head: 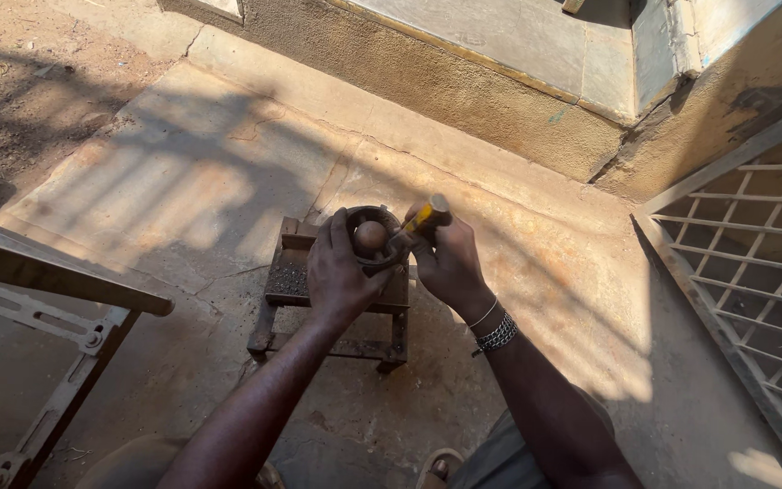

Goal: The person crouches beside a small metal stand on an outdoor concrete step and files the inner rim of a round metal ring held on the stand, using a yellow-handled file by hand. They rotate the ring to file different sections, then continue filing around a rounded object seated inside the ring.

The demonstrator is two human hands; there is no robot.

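Note:
My left hand (338, 272) grips a dark round metal part (373, 237) with a pale rounded centre, holding it upright on a small rusty metal stand (293, 272). My right hand (448, 263) is closed around a yellow-handled tool (425, 215), whose tip touches the round part's right edge. Bracelets sit on my right wrist. The tool's working end is hidden between the hands.
The stand rests on a cracked concrete floor (183, 181). A metal frame with a wooden bar (38, 281) lies at the left. A white metal grille (753, 272) leans at the right. A low concrete wall (463, 91) runs behind.

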